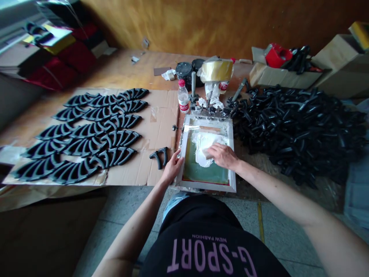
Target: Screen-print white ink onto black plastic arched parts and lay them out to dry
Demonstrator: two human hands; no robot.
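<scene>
A screen printing frame [232,154] lies flat on the table in front of me, its mesh green with thick white ink [201,139] spread over the upper middle. My right hand [223,154] is closed around a small pale squeegee [206,153], which touches the ink. My left hand [173,165] grips the frame's left side, near its lower half. Just left of that hand, two curved black plastic handles [159,157] lie on cardboard. Metal clamps [211,111] run along the frame's far edge. What lies under the mesh is hidden.
Rows of black handles [86,130] cover the cardboard [161,123] at left. A large heap of black handles [296,127] lies at right. Behind the frame stand a red-capped bottle [183,97], dark tubs [184,70] and a tape roll [216,70]. Cardboard boxes [284,78] sit back right.
</scene>
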